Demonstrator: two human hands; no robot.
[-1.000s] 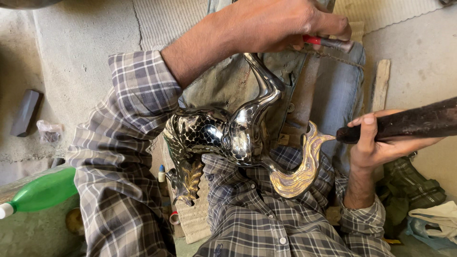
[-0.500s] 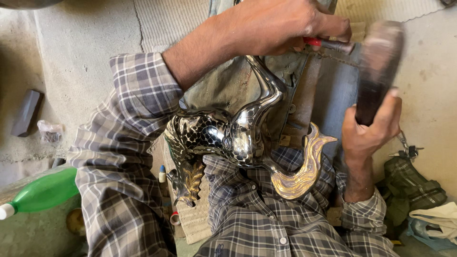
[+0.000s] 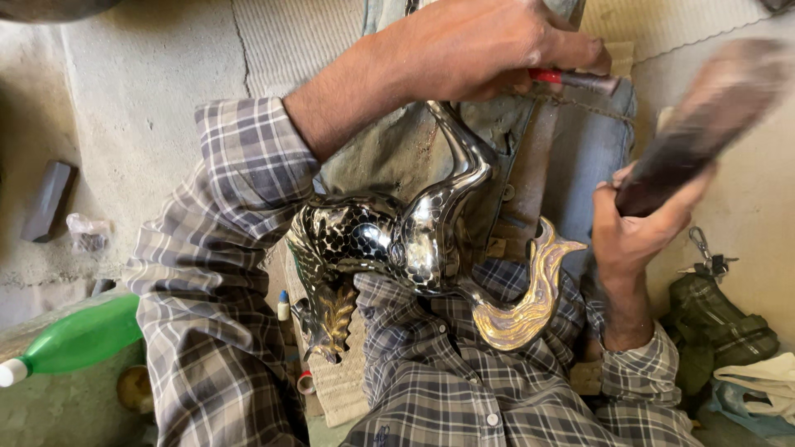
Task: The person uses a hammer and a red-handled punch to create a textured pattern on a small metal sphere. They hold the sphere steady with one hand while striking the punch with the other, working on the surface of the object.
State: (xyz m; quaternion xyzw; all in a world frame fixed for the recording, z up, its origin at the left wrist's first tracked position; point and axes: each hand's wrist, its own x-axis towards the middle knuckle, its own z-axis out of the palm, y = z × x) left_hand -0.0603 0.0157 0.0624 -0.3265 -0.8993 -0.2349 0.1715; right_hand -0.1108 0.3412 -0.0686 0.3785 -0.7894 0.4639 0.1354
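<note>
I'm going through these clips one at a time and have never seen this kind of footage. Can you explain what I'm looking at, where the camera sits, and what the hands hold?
There is no machine here. A person wears one camera on the head, and it looks down at their own lap and arms, so the plaid sleeves belong to the wearer.

The left hand grips a thin tool with a red band, pressed near the curved neck of a shiny metal bird figure that rests on the lap. The figure has a dark scale pattern and a brass-coloured tail.

The right hand holds a dark wooden mallet, raised and blurred by motion.

Around them on the floor: a green plastic bottle, a dark block, and an olive bag with keys beside it.
</note>
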